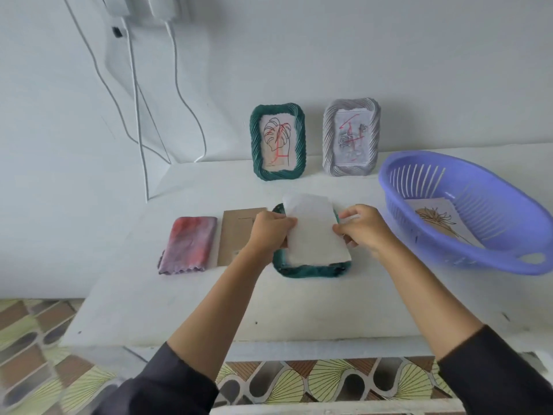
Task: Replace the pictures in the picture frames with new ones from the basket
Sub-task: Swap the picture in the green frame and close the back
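A dark green picture frame lies face down on the white table, in the middle. Over it I hold a white sheet of paper, blank side up. My left hand pinches its left edge and my right hand pinches its right edge. A brown cardboard backing lies flat just left of the frame. The purple basket stands at the right with a flower drawing inside. Against the wall stand a green frame with a leaf drawing and a grey frame with a rose drawing.
A folded pink and purple cloth lies left of the cardboard. White cables hang down the wall at the left. The table's front edge runs above a patterned tile floor.
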Motion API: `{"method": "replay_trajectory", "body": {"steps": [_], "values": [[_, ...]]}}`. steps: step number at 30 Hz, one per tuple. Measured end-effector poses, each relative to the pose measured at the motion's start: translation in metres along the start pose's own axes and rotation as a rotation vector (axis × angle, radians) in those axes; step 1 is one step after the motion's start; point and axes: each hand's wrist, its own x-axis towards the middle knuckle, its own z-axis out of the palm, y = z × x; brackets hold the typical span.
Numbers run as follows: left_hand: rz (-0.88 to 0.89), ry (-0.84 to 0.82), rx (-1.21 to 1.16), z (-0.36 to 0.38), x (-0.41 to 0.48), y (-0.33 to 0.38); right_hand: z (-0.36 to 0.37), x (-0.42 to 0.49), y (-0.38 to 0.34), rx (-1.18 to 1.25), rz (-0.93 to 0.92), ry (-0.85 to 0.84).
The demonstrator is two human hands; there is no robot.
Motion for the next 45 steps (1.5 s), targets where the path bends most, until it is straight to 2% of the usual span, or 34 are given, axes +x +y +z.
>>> {"method": "replay_trajectory", "body": {"steps": [4,9,12,18,32,34,36,38,41,45], "values": [[0.113,0.15,0.411,-0.01,0.006,-0.016,0.02,0.001,0.005,-0.208,-0.09,0.132],[0.147,0.116,0.623,-0.018,0.013,-0.026,0.029,-0.002,0.012,-0.423,-0.148,0.128],[0.156,0.073,0.665,-0.016,0.018,-0.032,0.02,0.001,0.018,-0.471,-0.15,0.106],[0.168,0.028,0.719,-0.012,0.024,-0.032,0.009,0.007,0.033,-0.413,-0.211,-0.025],[0.146,0.039,0.741,-0.009,0.032,-0.036,0.012,0.014,0.043,-0.411,-0.262,-0.002],[0.151,0.137,0.732,-0.012,0.031,-0.035,0.012,0.014,0.044,-0.412,-0.262,-0.002],[0.116,0.338,0.721,-0.021,0.03,-0.029,0.012,0.014,0.044,-0.411,-0.263,-0.006],[0.008,0.431,0.757,-0.033,0.03,-0.027,0.012,0.014,0.044,-0.401,-0.263,-0.009],[-0.156,0.346,0.849,-0.042,0.03,-0.029,0.011,0.014,0.044,-0.375,-0.26,-0.013],[-0.18,0.323,0.935,-0.037,0.027,-0.034,0.011,0.013,0.044,-0.366,-0.25,-0.017]]}}
